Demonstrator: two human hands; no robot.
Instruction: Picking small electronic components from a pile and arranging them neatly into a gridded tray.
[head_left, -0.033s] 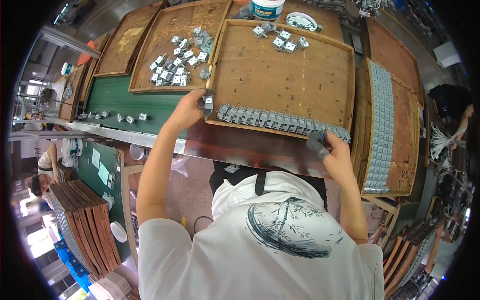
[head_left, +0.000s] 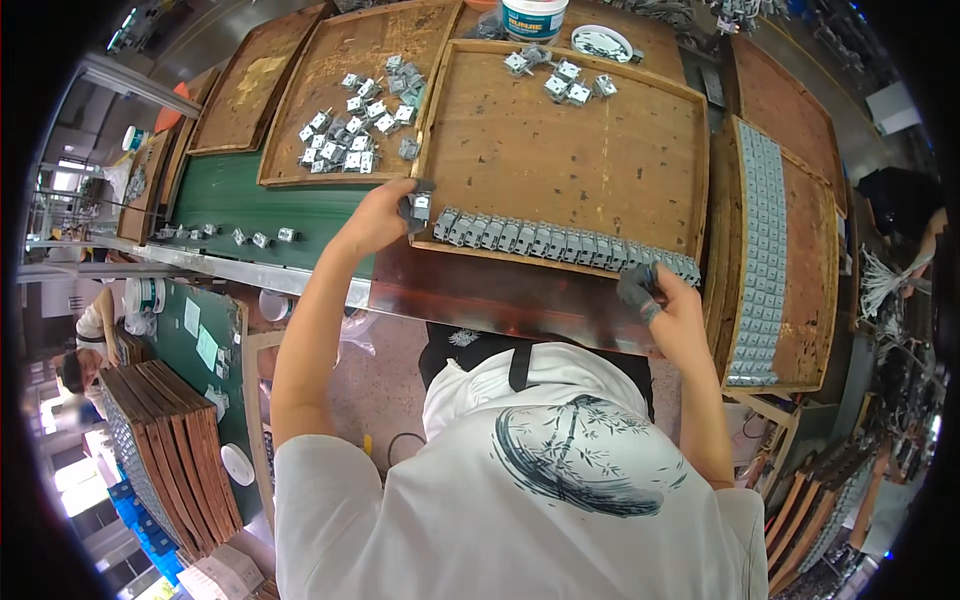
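Note:
A wooden tray [head_left: 560, 150] lies in front of me, with a row of small grey metal block-shaped parts [head_left: 550, 240] standing along its near edge. At the tray's near left corner, my left hand [head_left: 385, 215] is closed on a metal part [head_left: 421, 206], just left of the row. Dark coverings wrap the fingertips of both hands. My right hand [head_left: 668, 300] sits by the row's right end at the near rim, fingers curled together. What those fingers hold, if anything, is hidden. Several loose parts [head_left: 568, 82] lie at the tray's far side.
A second tray [head_left: 285, 140] on the left bears a pile of similar parts. Further parts rest on the green belt [head_left: 330, 205]. Right of me, a tray [head_left: 810, 330] carries neat rows. A white bucket [head_left: 535, 20] and a round dish [head_left: 602, 42] stand beyond.
My left hand and its metal part have shifted very slightly to the right. My right hand has also moved a little to the right.

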